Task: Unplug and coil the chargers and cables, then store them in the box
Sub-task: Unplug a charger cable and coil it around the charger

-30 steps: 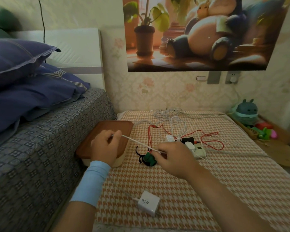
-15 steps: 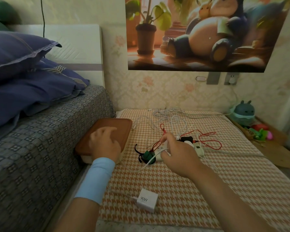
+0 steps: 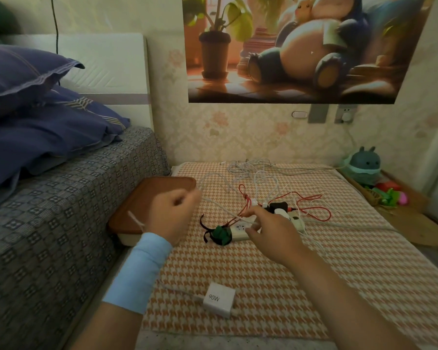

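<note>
- The left hand (image 3: 173, 213), its grip clenched round a thin white cable (image 3: 220, 207), hovers above the cream box with a brown lid (image 3: 147, 198).
- The right hand (image 3: 268, 231) has its grip pinching the same cable just over the white power strip (image 3: 240, 229).
- A white square charger marked 90W (image 3: 219, 299) lies on the orange houndstooth mat (image 3: 314, 274), apart from the box.
- A red cable (image 3: 311, 205) lies looped beside the strip.
</note>
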`<act>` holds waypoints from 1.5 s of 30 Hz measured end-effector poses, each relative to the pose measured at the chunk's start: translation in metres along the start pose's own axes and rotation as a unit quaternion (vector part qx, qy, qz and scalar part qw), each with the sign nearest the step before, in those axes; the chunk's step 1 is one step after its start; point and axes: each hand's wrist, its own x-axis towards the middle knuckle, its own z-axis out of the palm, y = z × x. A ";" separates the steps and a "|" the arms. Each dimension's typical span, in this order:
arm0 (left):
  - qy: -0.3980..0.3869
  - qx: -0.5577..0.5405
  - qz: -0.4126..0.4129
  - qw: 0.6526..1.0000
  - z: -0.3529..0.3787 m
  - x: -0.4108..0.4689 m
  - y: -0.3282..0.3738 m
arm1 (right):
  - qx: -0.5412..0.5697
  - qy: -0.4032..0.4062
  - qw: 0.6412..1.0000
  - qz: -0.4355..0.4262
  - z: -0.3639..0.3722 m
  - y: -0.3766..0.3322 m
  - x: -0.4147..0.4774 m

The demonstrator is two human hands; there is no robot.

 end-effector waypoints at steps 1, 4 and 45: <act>0.083 -0.028 -0.022 0.996 -0.008 0.005 -0.007 | 0.012 -0.012 1.000 0.014 0.001 0.007 0.002; 0.248 -0.023 -0.087 0.965 -0.027 0.013 -0.028 | 0.072 -0.043 0.996 0.040 0.000 0.017 0.005; -0.084 0.350 0.184 0.915 0.030 0.010 -0.032 | 0.078 -0.079 0.994 0.012 -0.038 -0.015 -0.016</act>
